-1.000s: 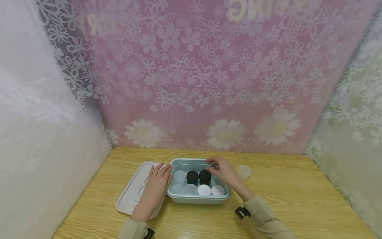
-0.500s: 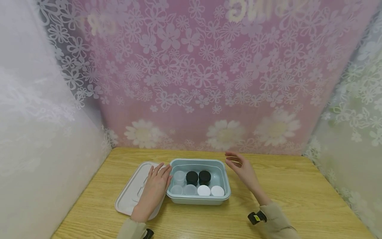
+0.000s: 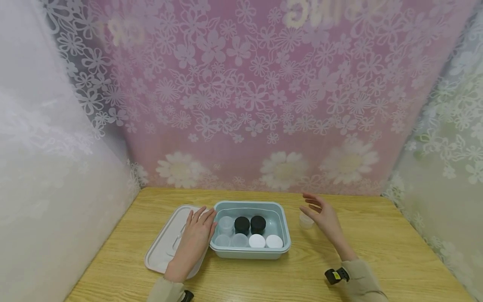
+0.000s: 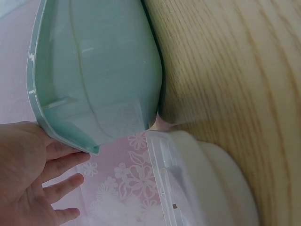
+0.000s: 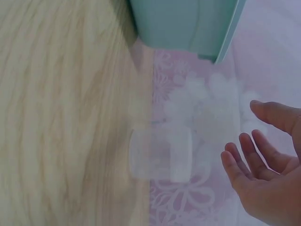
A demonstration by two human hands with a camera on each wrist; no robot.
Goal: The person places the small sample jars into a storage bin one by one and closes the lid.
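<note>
A pale blue-green plastic box (image 3: pixel 249 254) stands in the middle of the table, holding several small round jars. Two have black lids (image 3: pixel 242 225), two have white lids (image 3: pixel 257 241), and the others are translucent (image 3: pixel 226 224). My left hand (image 3: pixel 195 240) rests with extended fingers at the box's left rim, over the light lid (image 3: pixel 162 249). To the right of the box, my right hand (image 3: pixel 323 218) hovers with fingers apart and nothing between them. Just below it stands one translucent jar (image 5: pixel 161 154), partly covered by the hand in the head view.
The wooden table (image 3: pixel 362 235) extends to the right and in front of the box. A pink flowered curtain (image 3: pixel 245 105) hangs along the back edge, with pale sheeting (image 3: pixel 64 176) on the left and more flowered sheeting (image 3: pixel 449 167) on the right.
My right hand has moved from over the box to the right, out above the lone jar. The left hand has stayed at the box's left rim.
</note>
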